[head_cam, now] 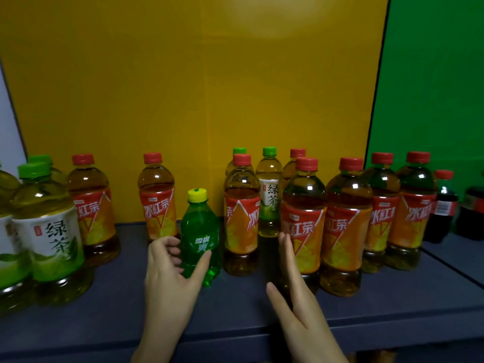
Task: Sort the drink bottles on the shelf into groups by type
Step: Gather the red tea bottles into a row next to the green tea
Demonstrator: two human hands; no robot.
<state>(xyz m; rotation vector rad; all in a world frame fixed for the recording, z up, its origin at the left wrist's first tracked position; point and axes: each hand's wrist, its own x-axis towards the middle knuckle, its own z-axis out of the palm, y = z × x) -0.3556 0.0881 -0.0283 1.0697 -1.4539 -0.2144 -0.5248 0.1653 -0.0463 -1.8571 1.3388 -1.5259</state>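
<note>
**Left hand on the green soda, right hand flat by the iced tea**

The shelf (235, 307) is dark blue-grey, w/ a yellow panel (157, 87) behind it and a green panel (434, 74) at far right. All bottles stand upright, caps on.

The left hand (170, 273) grips the small green soda bottle (200, 231): thumb across the front below the label, fingers curled round its left side. This yellow-capped bottle stands at centre front, btwn two red-capped bottles.

The right hand (296, 292) is spread and edge-on, fingers straight and together, thumb held apart. Its fingertips lie right at the label of the front iced-tea bottle (305, 221); can't tell if they touch.

Contents by type:
- Iced-tea bottles (345, 226), w/ red caps and orange-red labels, hold amber-brown liquid up to the shoulders. Most crowd right of centre and two stand left of the soda.
- Green-tea bottles (49, 231), w/ green caps and white-green labels, hold pale yellow-green liquid. They cluster at far left; one more (269, 195) stands at the back among the iced teas.
- Cola bottles (442, 205) sit at far right w/ dark, near-black liquid — the outermost is cut off by the frame edge.
</note>
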